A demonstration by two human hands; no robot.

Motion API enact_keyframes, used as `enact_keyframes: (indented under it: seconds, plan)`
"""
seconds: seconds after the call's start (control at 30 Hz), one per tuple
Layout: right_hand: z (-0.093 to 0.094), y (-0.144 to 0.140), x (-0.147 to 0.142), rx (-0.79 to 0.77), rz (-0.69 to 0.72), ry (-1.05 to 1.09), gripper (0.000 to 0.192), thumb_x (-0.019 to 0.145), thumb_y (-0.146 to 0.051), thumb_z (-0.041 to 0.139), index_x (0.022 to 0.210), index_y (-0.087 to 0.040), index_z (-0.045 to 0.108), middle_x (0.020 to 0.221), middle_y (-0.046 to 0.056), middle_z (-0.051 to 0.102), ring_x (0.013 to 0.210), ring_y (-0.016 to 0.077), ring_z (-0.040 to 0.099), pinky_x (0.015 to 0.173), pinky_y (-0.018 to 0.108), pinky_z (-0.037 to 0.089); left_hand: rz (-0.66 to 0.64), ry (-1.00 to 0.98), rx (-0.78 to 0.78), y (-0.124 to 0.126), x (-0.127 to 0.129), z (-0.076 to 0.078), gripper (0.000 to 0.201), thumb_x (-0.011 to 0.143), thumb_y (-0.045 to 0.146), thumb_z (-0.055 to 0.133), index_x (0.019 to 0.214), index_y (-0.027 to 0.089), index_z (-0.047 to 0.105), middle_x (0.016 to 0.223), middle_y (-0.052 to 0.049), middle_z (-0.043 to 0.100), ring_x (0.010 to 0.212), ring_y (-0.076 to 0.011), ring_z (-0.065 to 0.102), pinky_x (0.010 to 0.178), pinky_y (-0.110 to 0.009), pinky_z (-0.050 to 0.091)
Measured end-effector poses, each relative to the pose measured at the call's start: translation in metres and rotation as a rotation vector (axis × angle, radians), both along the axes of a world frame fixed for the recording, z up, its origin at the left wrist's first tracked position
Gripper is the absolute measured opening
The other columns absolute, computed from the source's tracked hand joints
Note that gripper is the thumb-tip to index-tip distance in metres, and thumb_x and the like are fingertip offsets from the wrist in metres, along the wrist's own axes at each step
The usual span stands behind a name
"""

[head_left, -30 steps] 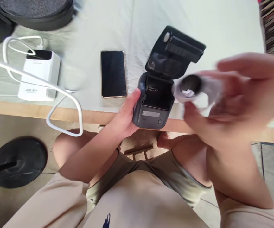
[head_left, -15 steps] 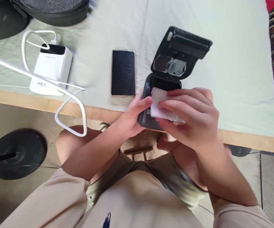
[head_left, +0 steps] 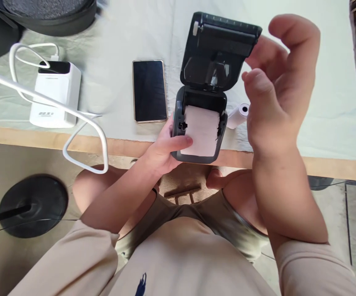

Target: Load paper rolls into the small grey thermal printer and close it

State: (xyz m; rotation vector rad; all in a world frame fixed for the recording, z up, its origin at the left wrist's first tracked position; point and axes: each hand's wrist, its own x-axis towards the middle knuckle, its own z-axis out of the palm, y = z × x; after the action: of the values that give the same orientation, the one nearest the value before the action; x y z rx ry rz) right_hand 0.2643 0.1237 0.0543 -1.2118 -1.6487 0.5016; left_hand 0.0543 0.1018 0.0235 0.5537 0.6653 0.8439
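Seen from above: a table [head_left: 289, 160] draped in a pale cloth [head_left: 304, 102], its bare wooden front edge running just above the seated person's knees. Plenty of open cloth lay to the right of the printer and behind the phone.

At the table's front edge, slightly overhanging it, sat a small dark printer [head_left: 201, 127] with its lid [head_left: 219, 49] swung up and back. Inside the open bay lay a white paper roll [head_left: 202, 129], its loose end drawn forward over the front lip.

Gripped the printer's left side with the left hand [head_left: 165, 150], thumb pressed on the paper's lower corner. Raised beside the lid, the right hand [head_left: 276, 94], fingers loosely curled and holding nothing, fingertips near the lid's right edge.

Just right of the printer, a second small roll [head_left: 238, 115] on its side on the cloth. To the left, a black phone [head_left: 149, 90] lying flat, and farther left a white power bank [head_left: 56, 94] with a white cable [head_left: 85, 131] looping off the table edge.
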Motion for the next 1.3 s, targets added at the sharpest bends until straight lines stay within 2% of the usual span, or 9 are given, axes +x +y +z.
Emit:
enact_keyframes:
  seconds: [0.07,0.17,0.27,0.47,0.63,0.73,0.8,0.9,1.3]
  plan:
    - [-0.001,0.000,-0.004,0.066,-0.002,0.104,0.059,0.105,-0.063,0.058,0.152,-0.030,0.048,0.129,0.007,0.072,0.144,0.0306,0.070,0.102,0.046,0.067,0.014,0.014,-0.004,-0.001,0.000,0.001,0.107,0.059,0.026,0.096,0.160,0.025,0.061,0.133,-0.013,0.083,0.150,-0.0553,0.069,0.121,-0.072,0.063]
    - [0.001,-0.008,-0.012,0.134,-0.033,0.166,0.037,0.109,-0.053,0.064,0.137,-0.029,0.070,0.107,0.004,0.075,0.125,0.0281,0.077,0.095,0.042,0.065,0.038,0.027,0.007,-0.002,0.000,0.000,0.113,0.057,0.024,0.093,0.164,0.029,0.057,0.126,-0.009,0.083,0.148,-0.0549,0.071,0.121,-0.073,0.062]
    - [0.003,-0.019,-0.016,0.066,0.001,0.091,0.019,0.110,-0.043,0.069,0.122,-0.029,0.076,0.125,0.006,0.082,0.125,0.0267,0.078,0.104,0.043,0.066,0.033,0.006,0.010,-0.003,0.000,-0.004,0.111,0.059,0.024,0.094,0.164,0.030,0.056,0.125,-0.007,0.085,0.148,-0.0530,0.073,0.120,-0.070,0.063]
    - [-0.003,-0.031,-0.024,-0.207,0.164,0.011,0.045,0.103,-0.048,0.076,0.143,-0.035,0.059,0.146,0.007,0.076,0.123,0.0297,0.080,0.096,0.047,0.072,0.075,-0.089,0.002,-0.005,0.000,-0.010,0.071,0.083,0.034,0.090,0.149,0.023,0.068,0.135,-0.012,0.086,0.153,-0.0440,0.071,0.127,-0.051,0.062]
    - [-0.009,-0.030,-0.024,-0.197,0.132,-0.064,0.052,0.104,-0.059,0.076,0.144,-0.032,0.059,0.143,0.007,0.075,0.124,0.0292,0.078,0.088,0.042,0.073,0.114,-0.065,-0.138,-0.004,0.004,0.000,0.046,0.099,0.042,0.079,0.140,0.021,0.076,0.128,-0.012,0.089,0.154,-0.0419,0.071,0.124,-0.045,0.063]
    - [-0.008,-0.031,-0.019,-0.199,0.122,-0.094,0.046,0.108,-0.056,0.070,0.146,-0.032,0.061,0.133,0.006,0.077,0.117,0.0277,0.080,0.090,0.043,0.073,0.112,-0.089,-0.160,-0.003,0.008,0.004,0.048,0.110,0.056,0.061,0.136,0.020,0.079,0.122,-0.012,0.089,0.153,-0.0424,0.071,0.121,-0.048,0.064]
    - [-0.004,-0.033,-0.014,-0.169,0.109,-0.123,0.042,0.108,-0.050,0.069,0.145,-0.031,0.065,0.143,0.009,0.076,0.132,0.0310,0.078,0.101,0.047,0.072,0.111,-0.106,-0.137,-0.002,0.010,0.005,0.053,0.115,0.059,0.050,0.128,0.018,0.082,0.118,-0.012,0.089,0.151,-0.0421,0.073,0.120,-0.051,0.064]
    - [0.006,-0.035,-0.005,-0.089,0.089,-0.180,0.042,0.103,-0.038,0.071,0.144,-0.029,0.069,0.162,0.011,0.069,0.156,0.0364,0.066,0.121,0.056,0.064,0.102,-0.124,-0.096,-0.002,0.011,0.005,0.051,0.114,0.056,0.051,0.119,0.018,0.084,0.119,-0.013,0.088,0.147,-0.0420,0.075,0.119,-0.050,0.063]
    - [0.011,-0.038,0.001,-0.182,0.269,-0.133,0.066,0.090,-0.024,0.077,0.153,-0.037,0.063,0.170,0.006,0.065,0.164,0.0371,0.061,0.136,0.060,0.057,0.231,-0.033,-0.215,0.006,0.015,0.009,0.033,0.109,0.038,0.060,0.081,0.023,0.068,0.078,-0.008,0.076,0.129,-0.0349,0.082,0.105,-0.040,0.069]
